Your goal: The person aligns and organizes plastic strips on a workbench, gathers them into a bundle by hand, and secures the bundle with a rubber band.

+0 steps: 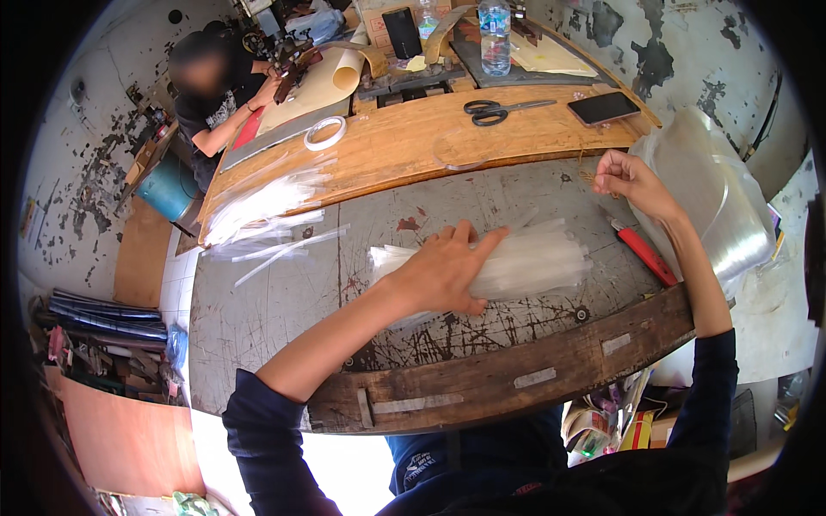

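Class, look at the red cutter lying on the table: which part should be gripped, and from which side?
The red cutter is probably best gripped around its long handle, from the near right: that end lies closest, while its narrow tip points away and leftward.

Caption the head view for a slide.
Left hand spread on a bundle of translucent strips, right hand pinching thin yellowish strands, red cutter nearby.

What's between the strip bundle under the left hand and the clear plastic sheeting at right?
Head view: a red knife on the grey table, between bundle and sheeting; the right forearm also crosses there.
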### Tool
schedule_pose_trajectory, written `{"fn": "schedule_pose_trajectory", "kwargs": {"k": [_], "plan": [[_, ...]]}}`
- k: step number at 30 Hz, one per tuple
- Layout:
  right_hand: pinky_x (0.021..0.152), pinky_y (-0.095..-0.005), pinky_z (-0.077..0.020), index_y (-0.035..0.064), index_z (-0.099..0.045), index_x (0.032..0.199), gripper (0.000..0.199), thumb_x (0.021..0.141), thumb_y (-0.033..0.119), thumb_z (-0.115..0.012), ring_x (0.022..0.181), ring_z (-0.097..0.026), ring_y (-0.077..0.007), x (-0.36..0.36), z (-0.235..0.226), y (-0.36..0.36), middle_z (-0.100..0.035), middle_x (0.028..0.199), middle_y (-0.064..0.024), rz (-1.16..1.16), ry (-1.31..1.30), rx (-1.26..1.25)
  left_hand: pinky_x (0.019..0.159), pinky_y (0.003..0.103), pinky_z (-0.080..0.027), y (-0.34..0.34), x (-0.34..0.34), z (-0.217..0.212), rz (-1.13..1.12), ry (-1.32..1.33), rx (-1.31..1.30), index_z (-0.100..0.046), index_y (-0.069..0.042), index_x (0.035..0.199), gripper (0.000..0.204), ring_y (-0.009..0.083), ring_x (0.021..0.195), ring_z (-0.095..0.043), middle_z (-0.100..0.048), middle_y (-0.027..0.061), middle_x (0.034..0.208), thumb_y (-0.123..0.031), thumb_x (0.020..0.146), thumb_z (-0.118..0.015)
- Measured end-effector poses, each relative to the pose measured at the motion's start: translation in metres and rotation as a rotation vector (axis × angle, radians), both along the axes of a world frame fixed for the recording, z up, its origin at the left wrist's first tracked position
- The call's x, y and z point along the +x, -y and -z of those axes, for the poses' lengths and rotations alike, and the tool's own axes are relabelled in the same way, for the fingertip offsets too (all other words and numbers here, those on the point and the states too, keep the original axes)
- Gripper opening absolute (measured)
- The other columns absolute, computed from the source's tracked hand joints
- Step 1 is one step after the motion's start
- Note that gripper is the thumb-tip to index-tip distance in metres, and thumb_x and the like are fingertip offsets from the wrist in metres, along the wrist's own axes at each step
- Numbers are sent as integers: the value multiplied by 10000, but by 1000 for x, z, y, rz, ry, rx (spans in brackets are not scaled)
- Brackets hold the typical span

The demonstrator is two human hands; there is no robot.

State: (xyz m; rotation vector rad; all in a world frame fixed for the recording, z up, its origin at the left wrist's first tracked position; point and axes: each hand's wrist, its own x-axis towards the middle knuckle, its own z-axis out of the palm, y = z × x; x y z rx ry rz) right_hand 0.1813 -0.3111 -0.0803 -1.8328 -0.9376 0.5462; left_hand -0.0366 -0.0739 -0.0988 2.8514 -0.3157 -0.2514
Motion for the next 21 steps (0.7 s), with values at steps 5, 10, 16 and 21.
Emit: {"fn": "schedule_pose_trajectory", "kwargs": {"k": [5,10,16,21], "plan": [[729,-218,-397,86,-522,909,105,827,111,-583,777,-498,-64,-13,-5,-5,-521,794,27,52,-137,49,810,444,-432,1,-1,4,39,102,-1,-227,-127,1361,900,369,949,-503,-495,235,978,-256,623,-725],[783,-235,-389,95,-528,1015,198,834,152,-584,832,-484,-62,-26,-10,-9,-507,840,27,61,-309,174,747,443,-469,2,-1,2,46,116,-29,-248,-128,1349,876,374,841,-554,-523,229,911,-231,617,-719],[792,-251,-408,65,-500,1138,325,839,167,-576,805,-497,-88,-44,-25,-15,-518,864,2,-27,-460,324,680,418,-503,3,-2,3,61,159,-47,-263,-124,1336,872,369,755,-586,-533,231,863,-195,593,-714],[643,-221,-456,15,-419,1225,411,845,117,-540,711,-530,-101,-77,-47,-18,-575,1038,-85,-147,-481,383,678,422,-501,5,-1,1,55,162,-40,-268,-126,1332,866,371,755,-585,-532,231,867,-182,589,-710]]}}
